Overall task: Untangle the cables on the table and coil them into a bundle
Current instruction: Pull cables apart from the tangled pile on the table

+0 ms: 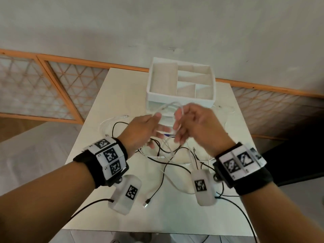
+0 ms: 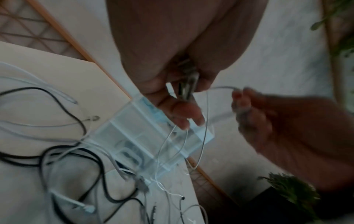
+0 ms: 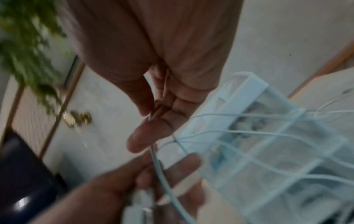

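Currently, near to far:
wrist bands: black straps with square-code tags on both forearms, a white tagged box hanging under each.
black cables (image 1: 158, 170): loose tangle on the desk (image 1: 233, 123) under and between the wrists; one silver plug end lies just beside the left wrist box.
white cables on desk (image 1: 112, 120): mixed in with the black ones, loops running out to the left side and under the hands.
left hand (image 1: 140, 131): raised over the desk, fingers (image 2: 184, 115) mostly straight and spread, loops of the white cable (image 1: 168, 106) draped between them; a plug end sits between thumb and palm in the left wrist view. Firm grip or not: cannot tell, blurred.
right hand (image 1: 198, 127): raised just beside the left, fingers (image 3: 147, 136) curled, pinching the same white cable.
white cable: held in the air between both hands, strands hanging down to the tangle.
organizer box (image 1: 180, 81): white, several compartments, on the far part of the desk behind the hands.
background: lattice screen with orange frame, pale wall.
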Tool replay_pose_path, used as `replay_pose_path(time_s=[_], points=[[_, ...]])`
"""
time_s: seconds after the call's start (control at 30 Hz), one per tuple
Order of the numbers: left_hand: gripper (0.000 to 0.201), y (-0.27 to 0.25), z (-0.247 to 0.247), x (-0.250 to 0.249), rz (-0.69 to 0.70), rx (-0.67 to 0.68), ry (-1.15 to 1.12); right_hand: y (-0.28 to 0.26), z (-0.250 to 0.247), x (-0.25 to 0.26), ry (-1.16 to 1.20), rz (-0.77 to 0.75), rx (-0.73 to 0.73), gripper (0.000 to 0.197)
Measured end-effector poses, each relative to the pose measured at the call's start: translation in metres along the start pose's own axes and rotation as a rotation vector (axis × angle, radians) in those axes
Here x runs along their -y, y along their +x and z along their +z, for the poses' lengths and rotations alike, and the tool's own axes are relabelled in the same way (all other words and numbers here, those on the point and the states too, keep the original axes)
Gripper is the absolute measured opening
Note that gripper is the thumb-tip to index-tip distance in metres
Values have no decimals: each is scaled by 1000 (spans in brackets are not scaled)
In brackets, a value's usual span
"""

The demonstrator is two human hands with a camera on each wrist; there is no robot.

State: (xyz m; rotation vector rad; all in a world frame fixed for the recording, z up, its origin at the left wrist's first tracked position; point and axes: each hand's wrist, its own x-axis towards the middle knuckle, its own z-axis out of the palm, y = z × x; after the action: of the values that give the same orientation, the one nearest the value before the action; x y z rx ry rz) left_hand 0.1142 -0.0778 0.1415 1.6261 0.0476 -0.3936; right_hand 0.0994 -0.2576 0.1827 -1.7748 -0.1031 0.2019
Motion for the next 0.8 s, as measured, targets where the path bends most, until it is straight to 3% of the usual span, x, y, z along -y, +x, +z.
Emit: replay_pose_path(time_s=[0.1,0.23,0.3,0.37,0.43,0.47,0.5,0.57,0.63,0.73,0.8], points=[[40,3,20,-2,55,135,22,9,-7,33,212,-134,-152,12],[41,9,7,26,16,83,209,24,-46,50,458,-244,-519,20],[43,11,-11,45,-40,5,275,36,-75,47,499,-222,-703,16],[42,14,-23,53,-87,-85,226,50,-100,28,318,-40,-798,21],[42,16,-27,43,-68,-117,230,50,-105,7,-198,203,-766,51],[42,18,-25,32,-29,-105,270,44,-99,0,-424,197,-732,59],[43,19,-21,20,21,-77,317,35,-84,-3,-564,100,-653,63],[44,19,-10,-6,128,0,389,16,-43,-5,-676,-135,-330,67],[45,19,3,-26,207,70,401,7,-9,-6,-781,-244,-109,57],[45,19,11,-35,209,112,315,20,-14,-4,-768,-266,-293,15],[45,18,7,-29,188,104,229,27,-36,0,-744,-208,-402,9]])
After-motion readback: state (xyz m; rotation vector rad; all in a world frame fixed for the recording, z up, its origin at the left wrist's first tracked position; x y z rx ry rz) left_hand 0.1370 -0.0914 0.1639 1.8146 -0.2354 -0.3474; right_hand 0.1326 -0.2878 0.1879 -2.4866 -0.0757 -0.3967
